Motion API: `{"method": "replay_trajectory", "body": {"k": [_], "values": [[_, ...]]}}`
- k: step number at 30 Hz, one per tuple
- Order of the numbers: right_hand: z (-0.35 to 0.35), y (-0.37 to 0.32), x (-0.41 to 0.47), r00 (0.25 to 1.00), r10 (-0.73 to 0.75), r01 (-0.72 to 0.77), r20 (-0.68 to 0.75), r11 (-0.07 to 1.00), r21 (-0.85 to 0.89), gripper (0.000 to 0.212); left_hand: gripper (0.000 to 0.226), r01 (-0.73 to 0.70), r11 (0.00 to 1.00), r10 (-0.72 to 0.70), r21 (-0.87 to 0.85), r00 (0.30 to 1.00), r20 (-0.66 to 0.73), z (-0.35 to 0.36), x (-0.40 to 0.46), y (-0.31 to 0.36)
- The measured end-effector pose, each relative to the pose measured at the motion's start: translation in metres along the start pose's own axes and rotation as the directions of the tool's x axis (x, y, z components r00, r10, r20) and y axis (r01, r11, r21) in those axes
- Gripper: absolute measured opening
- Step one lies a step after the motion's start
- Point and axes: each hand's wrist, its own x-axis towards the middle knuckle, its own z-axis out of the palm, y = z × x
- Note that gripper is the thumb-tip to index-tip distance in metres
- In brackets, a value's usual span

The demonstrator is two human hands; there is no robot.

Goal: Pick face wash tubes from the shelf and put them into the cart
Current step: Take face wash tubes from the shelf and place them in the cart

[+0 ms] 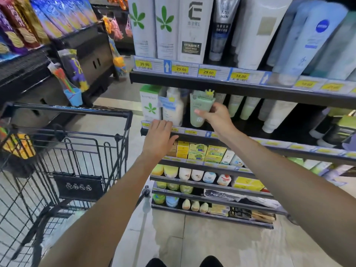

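We see an open gap on the shelf (pixel 192 132) right of the green tube (pixel 198 110), dark and free behind it; the white bottle (pixel 173 108) crowds its left. The upper shelf edge (pixel 212 83) hangs low overhead. The cart (pixel 81 143) lies open-topped at left.

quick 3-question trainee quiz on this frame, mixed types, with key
1. True or false: the right hand grips a pale green tube.
2. The left hand is: A) holding a tube B) open, at the shelf edge C) on the cart.
3. Fill in: the cart stands to the person's ____.

Key: 1 true; 2 B; 3 left.
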Motion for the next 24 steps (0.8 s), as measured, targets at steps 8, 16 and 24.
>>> {"method": "replay_trajectory", "body": {"k": [8, 16, 24], "values": [[-0.007, 0.016, 0.019, 0.991, 0.113, -0.106, 0.068, 0.99, -0.096, 0.063, 0.052, -0.001, 0.999, 0.0, -0.044, 1.0, -0.013, 0.003, -0.002, -0.002], [-0.012, 0.015, 0.018, 0.989, 0.102, -0.086, 0.105, 0.985, -0.149, 0.059, 0.056, -0.007, 0.998, 0.007, -0.07, 1.0, -0.01, 0.007, -0.003, -0.003], [-0.024, -0.002, -0.024, 0.995, 0.1, -0.101, -0.024, 0.906, -0.41, 0.077, 0.064, 0.013, 0.996, -0.003, -0.091, 0.994, 0.106, -0.021, -0.019, 0.007]]}}
